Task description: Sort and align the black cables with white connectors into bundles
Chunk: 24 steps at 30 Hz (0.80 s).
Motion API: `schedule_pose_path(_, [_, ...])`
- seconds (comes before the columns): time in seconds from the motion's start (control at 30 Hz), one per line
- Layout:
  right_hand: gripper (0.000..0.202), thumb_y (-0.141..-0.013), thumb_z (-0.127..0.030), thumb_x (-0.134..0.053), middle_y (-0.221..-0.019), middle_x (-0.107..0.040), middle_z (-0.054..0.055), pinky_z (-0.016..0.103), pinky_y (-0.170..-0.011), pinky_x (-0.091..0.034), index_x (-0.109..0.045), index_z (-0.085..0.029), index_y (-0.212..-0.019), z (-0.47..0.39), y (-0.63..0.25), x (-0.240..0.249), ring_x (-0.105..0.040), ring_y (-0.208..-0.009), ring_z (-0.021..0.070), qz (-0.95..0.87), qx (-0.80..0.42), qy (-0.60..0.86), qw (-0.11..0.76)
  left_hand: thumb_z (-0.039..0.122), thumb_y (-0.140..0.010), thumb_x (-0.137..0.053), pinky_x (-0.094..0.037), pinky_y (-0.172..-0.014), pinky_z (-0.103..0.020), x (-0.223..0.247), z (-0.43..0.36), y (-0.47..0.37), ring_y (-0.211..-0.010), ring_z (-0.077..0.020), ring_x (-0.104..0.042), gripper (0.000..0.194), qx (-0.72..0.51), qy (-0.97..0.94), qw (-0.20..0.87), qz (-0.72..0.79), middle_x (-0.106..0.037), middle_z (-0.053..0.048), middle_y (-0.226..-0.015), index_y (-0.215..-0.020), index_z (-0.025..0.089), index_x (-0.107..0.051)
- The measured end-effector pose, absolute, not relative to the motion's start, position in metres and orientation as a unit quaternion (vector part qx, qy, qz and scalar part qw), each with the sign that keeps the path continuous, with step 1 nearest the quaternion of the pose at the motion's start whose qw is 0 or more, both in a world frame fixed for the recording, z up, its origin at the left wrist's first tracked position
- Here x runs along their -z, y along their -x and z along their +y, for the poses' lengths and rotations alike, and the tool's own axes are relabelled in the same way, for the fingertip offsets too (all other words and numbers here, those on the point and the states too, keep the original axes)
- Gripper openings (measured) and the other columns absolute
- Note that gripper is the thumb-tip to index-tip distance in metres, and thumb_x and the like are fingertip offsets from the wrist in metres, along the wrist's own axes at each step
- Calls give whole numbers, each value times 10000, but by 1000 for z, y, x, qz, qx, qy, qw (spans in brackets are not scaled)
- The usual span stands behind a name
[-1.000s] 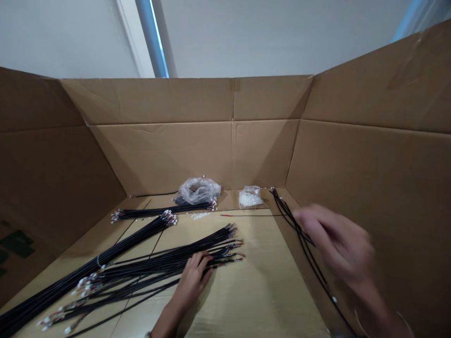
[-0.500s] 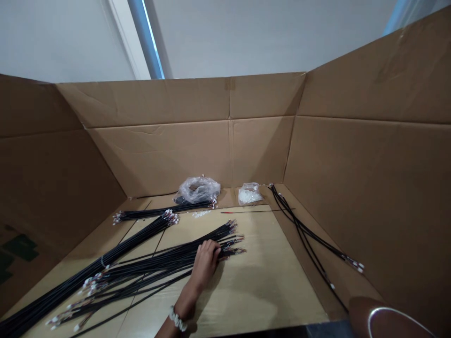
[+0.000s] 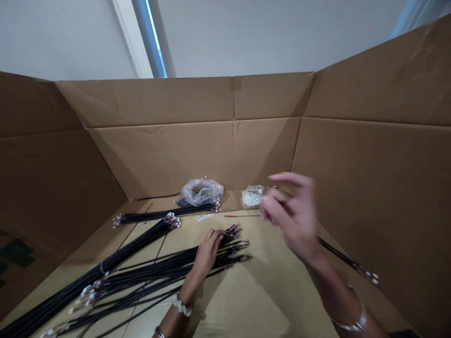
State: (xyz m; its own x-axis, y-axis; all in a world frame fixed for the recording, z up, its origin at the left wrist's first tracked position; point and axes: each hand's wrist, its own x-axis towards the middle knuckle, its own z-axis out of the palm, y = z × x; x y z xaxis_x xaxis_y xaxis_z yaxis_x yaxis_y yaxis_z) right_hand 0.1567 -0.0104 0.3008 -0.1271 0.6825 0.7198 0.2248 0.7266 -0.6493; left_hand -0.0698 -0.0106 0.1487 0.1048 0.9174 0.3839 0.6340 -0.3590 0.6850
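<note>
My left hand [image 3: 207,251] rests on a loose spread of thin black cables [image 3: 158,270] with small connector ends, its fingers near the cable tips at the middle of the wooden surface. My right hand [image 3: 292,213] is raised in the air, blurred, fingers apart and holding nothing, in front of a small white bag [image 3: 252,196]. A few black cables [image 3: 347,263] lie along the right cardboard wall behind my right forearm.
Cardboard walls [image 3: 197,136] enclose the wooden surface on three sides. A tied bundle of black cables [image 3: 105,265] runs to the lower left. Another bundle [image 3: 165,213] lies at the back beside a crumpled clear plastic bag [image 3: 201,191].
My right hand left the cables by the right wall, dropped out of view, and now is raised over the middle-right. My left hand crept toward the cable tips.
</note>
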Motion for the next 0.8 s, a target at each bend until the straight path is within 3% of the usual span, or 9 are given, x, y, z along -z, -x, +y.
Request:
schedule_pose_path(0.07, [292,-981,-195,-468,-777,-607,-17,278,-638,-490,-545,-245,-1258,29,-133,-285,-593,-654,127,-758,-221,368,492,354,-984,-349,-540,-826,-361,-139,-9,65,-888,-220,-660,332,-388,-725,171,543,-662,-78,-955,-1049,220,-646])
schedule_pose_path(0.13, [211,-933,-109,-495,-830,-629,2,282,-668,-487,-626,-196,-1073,69,-108,-256,-576,-668,120,-801,-216,424,365,338,-987,-341,-544,-822,-365,-130,-8,60,-895,-225,-671,343,-379,-729,171,543,-676,-90,-984,-1060,211,-651])
schedule_pose_path(0.2, [155,-882,-57,-554,-855,-648,25,302,-729,-496,-664,-166,-892,102,-85,-222,-596,-733,135,-821,-219,428,307,332,-986,-360,-545,-830,-356,-124,-9,56,-917,-222,-681,327,-373,-734,176,539,-688,-85,-1005,-1075,219,-654])
schedule_pose_path(0.3, [70,-901,-156,-631,-971,-670,49,353,-783,-538,-669,-146,-960,132,-56,-181,-642,-837,169,-858,-221,410,219,325,-986,-389,-545,-823,-330,-116,-12,53,-915,-209,-687,294,-365,-738,190,534,-698,-73,-1006,-1075,228,-652])
schedule_pose_path(0.37, [222,-942,-296,-618,-1119,-657,70,395,-813,-562,-634,-157,-1114,145,-42,-166,-656,-938,196,-877,-215,393,173,315,-992,-392,-539,-807,-312,-112,-14,53,-890,-201,-684,282,-357,-739,203,534,-699,-69,-972,-1029,220,-654])
schedule_pose_path(0.6, [286,-952,-320,-600,-1261,-610,95,460,-911,-532,-609,-183,-1204,167,-24,-151,-624,-1080,238,-902,-153,385,122,289,-992,-413,-512,-805,-279,-112,-15,51,-880,-189,-665,258,-355,-723,249,537,-690,-71,-961,-988,206,-657])
schedule_pose_path(0.8, [129,-953,-203,-573,-1193,-635,92,438,-958,-486,-681,-192,-1023,167,-22,-141,-564,-1172,251,-904,-154,376,131,271,-981,-430,-503,-786,-285,-116,-15,50,-854,-192,-650,248,-352,-712,265,547,-683,-75,-942,-958,199,-666])
